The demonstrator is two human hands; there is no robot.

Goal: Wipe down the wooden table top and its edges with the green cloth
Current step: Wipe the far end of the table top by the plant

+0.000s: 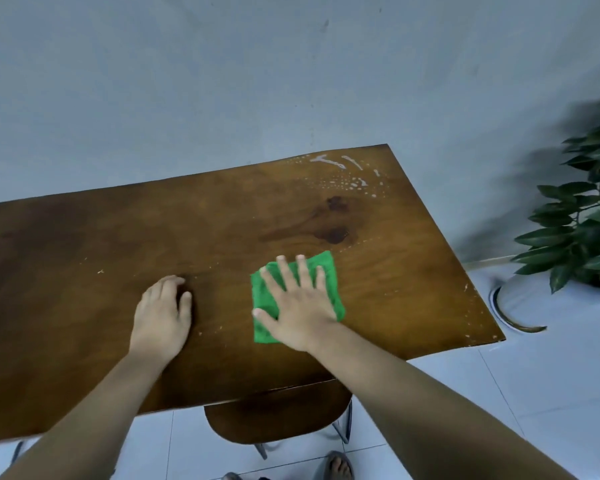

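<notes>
Bare forearms reach over a brown wooden table top (84, 271), the right hand (302, 306) pressing a green square cloth (262, 330) flat on it.
The right hand lies palm down with fingers straight and spread, clasping nothing, and hides much of the cloth. Just left of the cloth and apart from it, the left hand (163, 313) rests on bare wood, fingers loosely curled and empty. Beyond the right fingertips are a dark stain (329, 223) and, farther on, white droplets (343, 174). Far right, a blurred green leafy plant (582, 230) is cut off by the frame. What its white round pot (520, 306) holds cannot be made out.
</notes>
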